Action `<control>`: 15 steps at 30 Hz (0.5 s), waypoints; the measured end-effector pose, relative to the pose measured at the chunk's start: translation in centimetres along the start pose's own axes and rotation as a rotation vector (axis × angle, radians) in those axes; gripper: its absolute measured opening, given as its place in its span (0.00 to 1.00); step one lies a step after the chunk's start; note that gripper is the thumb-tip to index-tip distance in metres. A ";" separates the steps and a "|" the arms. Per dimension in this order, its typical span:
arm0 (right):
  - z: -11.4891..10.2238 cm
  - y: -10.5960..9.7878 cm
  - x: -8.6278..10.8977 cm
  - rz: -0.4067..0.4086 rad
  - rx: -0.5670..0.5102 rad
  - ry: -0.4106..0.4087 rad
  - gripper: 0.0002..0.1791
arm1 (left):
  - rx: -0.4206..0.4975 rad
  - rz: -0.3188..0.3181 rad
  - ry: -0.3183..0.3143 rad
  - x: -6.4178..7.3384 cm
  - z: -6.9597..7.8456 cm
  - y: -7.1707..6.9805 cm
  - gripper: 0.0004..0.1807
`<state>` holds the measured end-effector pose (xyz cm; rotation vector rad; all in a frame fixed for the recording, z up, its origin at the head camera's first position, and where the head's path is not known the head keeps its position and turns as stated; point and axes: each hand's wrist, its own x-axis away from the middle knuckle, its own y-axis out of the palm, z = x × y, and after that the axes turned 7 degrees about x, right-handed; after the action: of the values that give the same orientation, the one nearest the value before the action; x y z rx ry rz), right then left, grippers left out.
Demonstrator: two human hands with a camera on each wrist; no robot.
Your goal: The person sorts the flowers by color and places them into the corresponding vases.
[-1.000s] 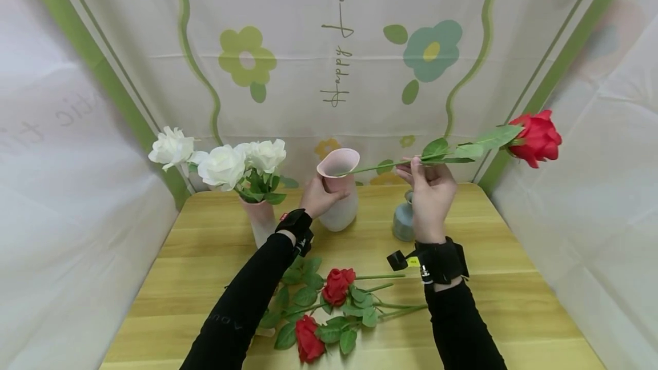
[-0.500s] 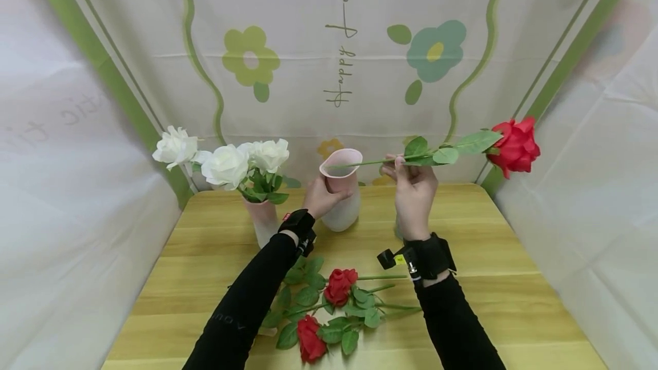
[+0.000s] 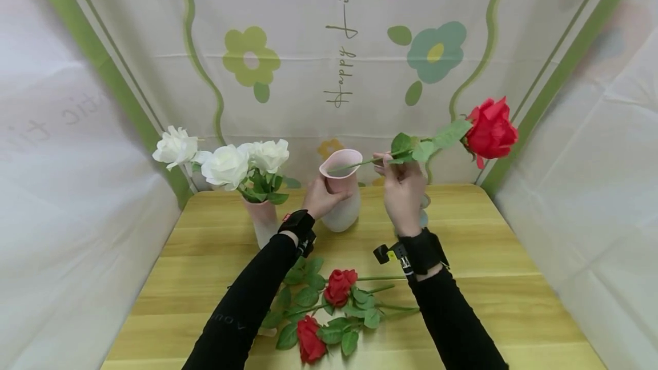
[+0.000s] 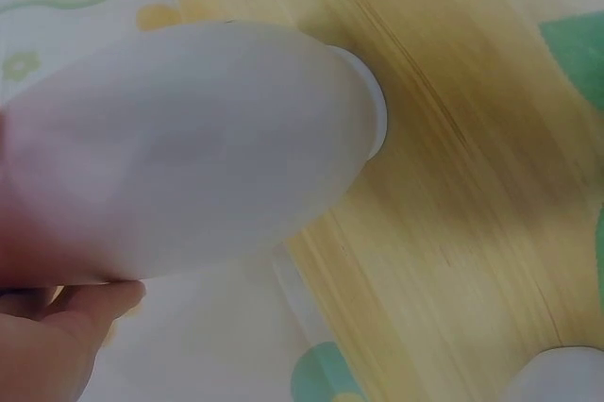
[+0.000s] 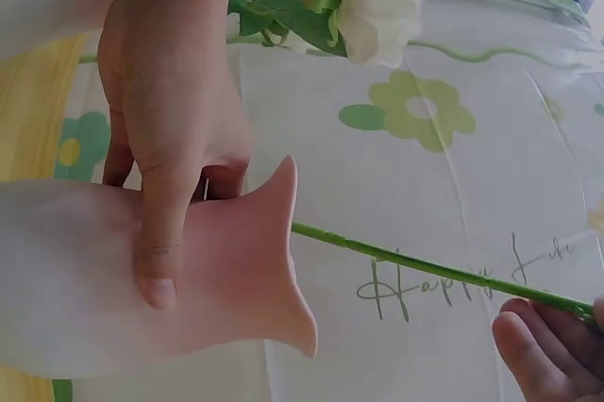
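A pink-and-white vase (image 3: 341, 210) with a flared, wavy mouth stands near the table's back edge. My left hand (image 3: 321, 197) grips its neck from the left, the thumb lying across the front in the right wrist view. Right of the vase, my right hand (image 3: 403, 196) pinches the green stem of a red rose (image 3: 492, 128) just below its leaves. The rose slants, bloom up to the right, and its stem (image 5: 406, 259) runs into the vase's mouth. The stem's tip is hidden inside. In the left wrist view the vase body (image 4: 208, 138) fills much of the picture.
White roses (image 3: 224, 167) fill a second pink-and-white vase (image 3: 260, 218) at left. A small blue-grey vase (image 3: 424, 220) is mostly hidden behind my right hand. Red roses (image 3: 339, 288) with leafy stems lie on the wooden table (image 3: 493, 244) in front. A printed cloth (image 3: 303, 101) hangs behind.
My right hand has moved left with the rose, and its stem now reaches deeper into the vase's mouth. The bloom has come left and tilted upward. My left hand keeps its grip.
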<state>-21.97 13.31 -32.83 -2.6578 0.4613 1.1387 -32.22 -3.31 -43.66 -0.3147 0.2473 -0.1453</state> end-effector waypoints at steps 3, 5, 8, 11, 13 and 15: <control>1.2 0.7 -0.6 0.008 0.039 -0.073 0.08 | -0.009 -0.005 -0.002 0.0 0.0 -0.1 0.46; 2.1 1.3 -0.9 -0.006 0.060 -0.098 0.07 | -0.012 -0.005 -0.002 0.1 0.1 -0.1 0.46; 3.2 2.0 -0.9 -0.080 0.112 -0.104 0.08 | -0.020 -0.001 0.000 0.1 -0.1 -0.1 0.46; 3.8 2.6 -0.7 -0.170 0.203 -0.086 0.08 | -0.031 0.001 0.011 0.1 -0.2 -0.1 0.46; 4.1 3.0 -0.6 -0.219 0.268 -0.071 0.07 | -0.040 -0.003 0.011 0.1 -0.2 -0.1 0.45; 4.3 3.5 -0.7 -0.260 0.296 -0.054 0.07 | -0.052 -0.008 0.015 0.1 -0.2 -0.1 0.45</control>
<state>-26.53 11.60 -35.52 -2.3433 0.2423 0.9769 -32.21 -3.48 -43.83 -0.3660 0.2647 -0.1497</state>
